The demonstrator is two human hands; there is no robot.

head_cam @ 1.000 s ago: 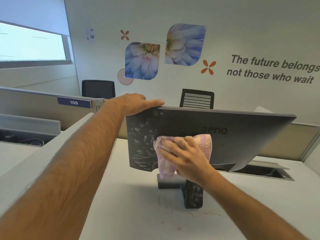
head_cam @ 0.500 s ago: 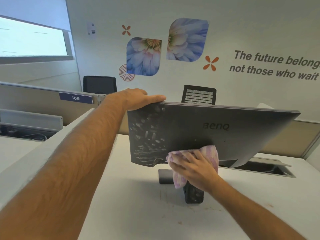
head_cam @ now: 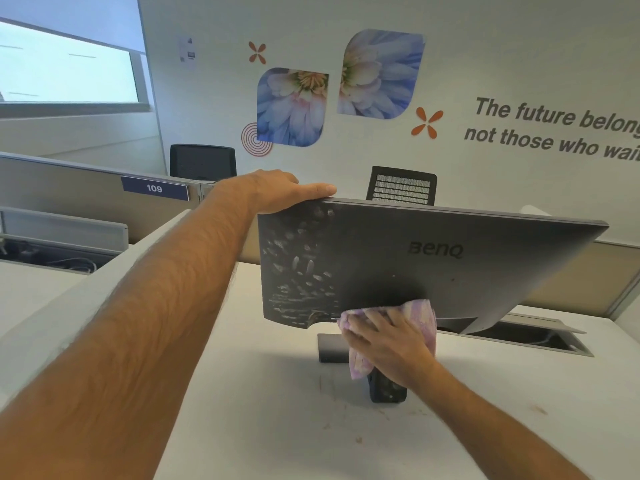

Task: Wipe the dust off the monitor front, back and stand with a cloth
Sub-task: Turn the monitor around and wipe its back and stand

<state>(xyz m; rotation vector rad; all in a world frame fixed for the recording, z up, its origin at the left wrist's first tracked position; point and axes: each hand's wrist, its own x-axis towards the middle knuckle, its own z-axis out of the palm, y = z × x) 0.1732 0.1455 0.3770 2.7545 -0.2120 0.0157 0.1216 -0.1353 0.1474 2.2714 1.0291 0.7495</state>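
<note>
Left hand (head_cam: 280, 192) sits over the monitor's (head_cam: 433, 268) top corner, at ten o'clock of the dark back panel, thumb along the rim, its other fingers hidden behind the edge, so their hold I cannot tell. Dusty finger smudges (head_cam: 298, 275) cover the panel's nine o'clock side. At six o'clock, the right hand (head_cam: 388, 344) presses the pink-and-lilac cloth (head_cam: 422, 317) flat against the panel's bottom edge, fingers spread and straight on the fabric. The cloth hangs down over the stand (head_cam: 386, 389), which rests on the white tabletop (head_cam: 277, 410). Two office chairs (head_cam: 401, 185) stand at twelve o'clock, by the wall.
</note>
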